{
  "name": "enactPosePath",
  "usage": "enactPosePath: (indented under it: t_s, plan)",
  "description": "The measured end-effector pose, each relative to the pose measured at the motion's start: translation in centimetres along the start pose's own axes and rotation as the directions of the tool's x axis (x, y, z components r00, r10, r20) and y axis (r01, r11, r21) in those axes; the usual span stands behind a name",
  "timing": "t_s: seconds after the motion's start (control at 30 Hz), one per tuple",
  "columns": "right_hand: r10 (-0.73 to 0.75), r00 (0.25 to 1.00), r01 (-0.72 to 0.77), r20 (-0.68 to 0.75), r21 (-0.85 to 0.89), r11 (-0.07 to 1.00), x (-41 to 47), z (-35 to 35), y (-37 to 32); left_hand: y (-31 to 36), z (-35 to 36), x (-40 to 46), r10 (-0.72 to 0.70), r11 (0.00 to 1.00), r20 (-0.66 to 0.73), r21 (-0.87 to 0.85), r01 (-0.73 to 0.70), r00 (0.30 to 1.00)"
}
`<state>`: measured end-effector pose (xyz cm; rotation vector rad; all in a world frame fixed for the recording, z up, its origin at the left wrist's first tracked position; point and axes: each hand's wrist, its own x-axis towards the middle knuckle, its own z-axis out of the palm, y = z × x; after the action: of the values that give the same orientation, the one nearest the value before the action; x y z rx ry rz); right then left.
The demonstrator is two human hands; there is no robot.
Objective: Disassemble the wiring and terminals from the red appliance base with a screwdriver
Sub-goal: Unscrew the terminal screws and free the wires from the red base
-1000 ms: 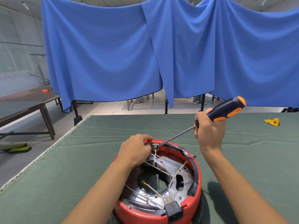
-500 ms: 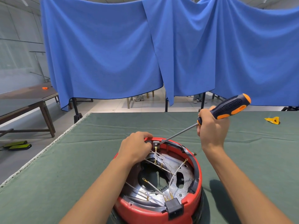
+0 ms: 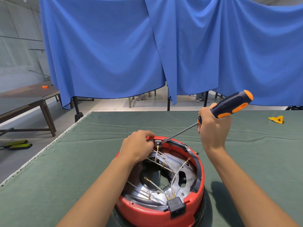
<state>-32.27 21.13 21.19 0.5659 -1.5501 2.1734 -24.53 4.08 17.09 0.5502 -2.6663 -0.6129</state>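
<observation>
Left hand (image 3: 136, 145) grips red appliance base (image 3: 142, 212) rim; right hand (image 3: 213, 126) fingers clenched round screwdriver (image 3: 229, 104), tip at terminal (image 3: 158, 143).

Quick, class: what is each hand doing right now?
Left hand: curled over the far rim of the red base, gripping it.
Right hand: gripping the screwdriver.

Green-clothed table (image 3: 82, 169) carries the red appliance base (image 3: 164, 212) and, seemingly, a yellow scrap (image 3: 277, 119).
</observation>
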Motion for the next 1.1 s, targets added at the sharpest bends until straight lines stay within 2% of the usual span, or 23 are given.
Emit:
enactPosePath:
  t_s: [0.27,0.47,0.57,0.87,1.1]
  plan:
    - [-0.03,0.999,0.031,0.025,-0.013,0.999,-0.1,0.1,0.1,0.0,0.0,-0.1,-0.005,1.0,0.003,0.003,0.005,1.0]
    - [0.178,0.978,-0.177,-0.112,0.012,0.984,1.6,-1.0,1.9,0.1,0.0,-0.2,-0.006,1.0,0.004,0.01,0.006,1.0]
    - [0.216,0.971,-0.22,-0.104,-0.031,0.975,1.4,-0.8,2.6,0.1,0.0,-0.1,-0.008,1.0,-0.002,0.007,0.008,1.0]
    - [0.059,0.991,-0.055,-0.117,0.038,0.998,1.2,-0.6,0.3,0.0,0.0,0.0,-0.009,1.0,0.002,0.006,0.009,1.0]
    - [-0.043,0.998,0.046,-0.049,0.045,0.998,-0.5,0.6,-0.3,0.1,0.0,0.0,-0.009,1.0,0.003,-0.003,0.009,1.0]
